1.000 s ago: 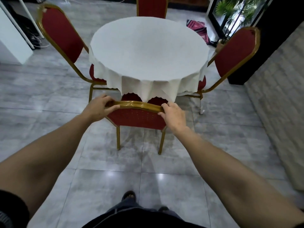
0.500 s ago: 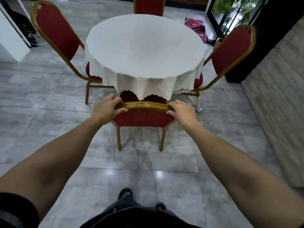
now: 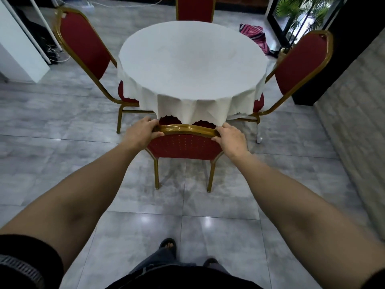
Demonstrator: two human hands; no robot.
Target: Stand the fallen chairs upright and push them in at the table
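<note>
A round table (image 3: 191, 59) with a white cloth stands in the middle of the room. Right in front of me a red chair with a gold frame (image 3: 185, 146) stands upright, its seat tucked under the cloth's hem. My left hand (image 3: 141, 132) grips the left end of its top rail and my right hand (image 3: 231, 138) grips the right end. Three more red chairs stand upright at the table: one on the left (image 3: 83, 42), one on the right (image 3: 302, 59) and one at the far side (image 3: 194, 8).
A white cabinet (image 3: 18, 53) with cables beside it stands at the left. A pink patterned bag (image 3: 253, 33) lies on the grey tiled floor near a potted plant (image 3: 295, 11). A brick wall (image 3: 354, 113) runs along the right. My feet (image 3: 168, 245) are below.
The near chair has slid forward toward the table, its seat now further under the cloth. Both hands stayed on the top rail and I have stepped closer.
</note>
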